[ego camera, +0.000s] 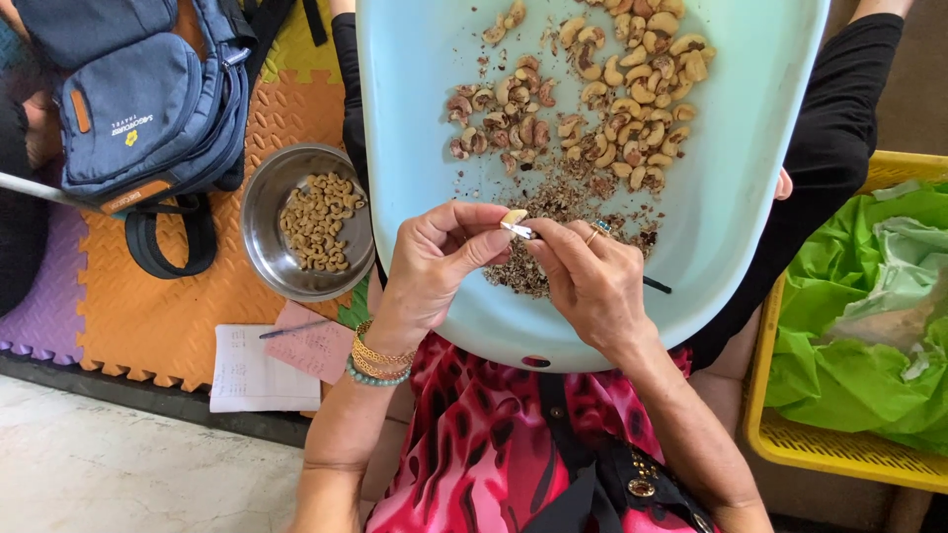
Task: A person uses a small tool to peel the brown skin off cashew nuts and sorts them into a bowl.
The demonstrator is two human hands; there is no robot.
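Observation:
My left hand pinches a pale cashew nut between thumb and fingers. My right hand holds a small knife with its blade against the nut; the dark handle end shows at the right of the hand. Both hands hover over a light blue plastic tray on my lap. Many cashew nuts lie in the tray, some pale, some with brown skin. A pile of brown skin peelings lies just beyond my hands.
A steel bowl with peeled cashews sits on orange foam mats at left. A blue backpack lies beyond it. Paper sheets and a pen lie near the bowl. A yellow crate with green plastic bags stands at right.

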